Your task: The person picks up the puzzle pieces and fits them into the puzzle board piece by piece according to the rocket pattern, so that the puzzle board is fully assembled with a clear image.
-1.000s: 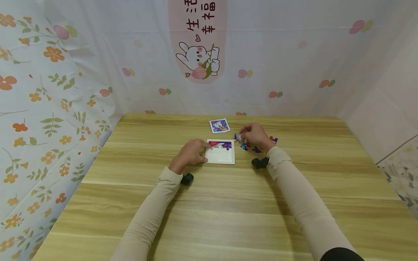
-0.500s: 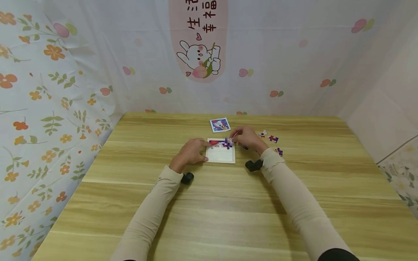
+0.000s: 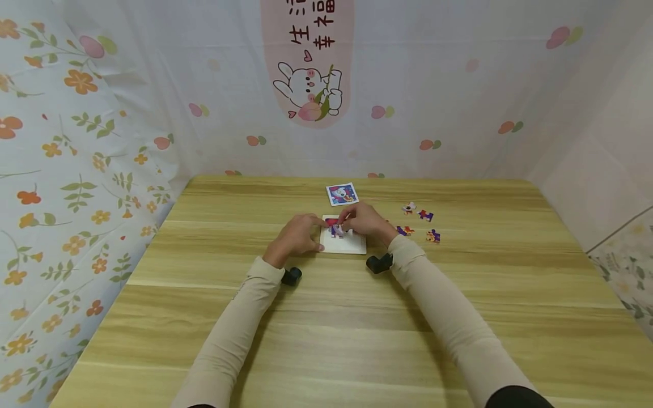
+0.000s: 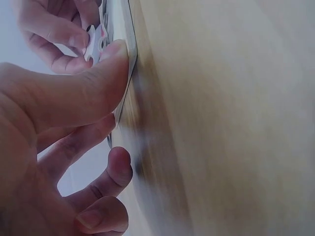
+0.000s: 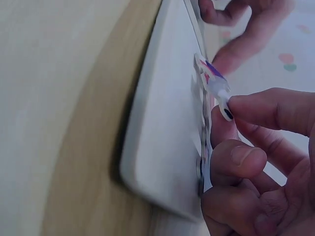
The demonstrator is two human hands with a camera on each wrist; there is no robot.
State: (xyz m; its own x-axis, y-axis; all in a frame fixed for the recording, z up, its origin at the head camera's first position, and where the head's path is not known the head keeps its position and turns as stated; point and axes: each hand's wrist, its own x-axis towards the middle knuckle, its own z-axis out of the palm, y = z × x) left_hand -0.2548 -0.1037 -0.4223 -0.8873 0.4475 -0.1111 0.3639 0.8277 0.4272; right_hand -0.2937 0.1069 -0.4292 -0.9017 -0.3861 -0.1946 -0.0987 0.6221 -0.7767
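A white jigsaw tray (image 3: 343, 248) lies on the table, with puzzle pieces along its far side partly hidden by my right hand. At its left edge my left hand (image 3: 293, 238) holds the frame, thumb (image 4: 110, 73) pressed against the rim and the other fingers bent. Between thumb and index finger my right hand (image 3: 363, 220) pinches a white and purple jigsaw piece (image 5: 216, 83). That piece is tilted over the tray, close to the row of fitted pieces. Whether it touches them I cannot tell.
Several loose jigsaw pieces, one of them a purple and orange piece (image 3: 433, 236), are scattered right of the tray. A small picture card (image 3: 342, 194) lies behind it. A printed cloth (image 3: 433, 90) hangs beyond the wooden table's (image 3: 326, 328) far edge.
My right hand has picked up the jigsaw piece from right of the tray and carried it left over the tray's far side. The left hand stays at the tray's left edge.
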